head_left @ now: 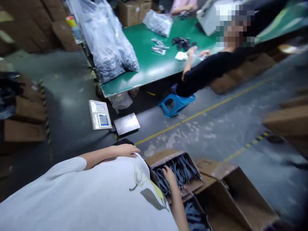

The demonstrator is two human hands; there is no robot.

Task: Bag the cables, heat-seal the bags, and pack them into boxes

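Reaching over looped cables (184, 168), it's the right hand (169, 175), grip impossible to tell! Left hand (127, 150) lies by the shirt (103, 192), fingers extended.

The room was dim, with cool light falling from above. A pale sheen lay along the near edge of the counter (146, 72), and the bags (113, 45) at its left end threw back small glints. Beneath that edge the floor (154, 125) sank into deep shadow. Off the near left corner, the metal plate (127, 124) carried whitish glare beside a glowing blue screen (104, 120). The shirt (96, 192) was brightest. Blur softened the hands (126, 150) and smeared the cartons (288, 125) far right, where shapes stretched. Mosaic squares hid the head of a person (207, 72) by the counter.
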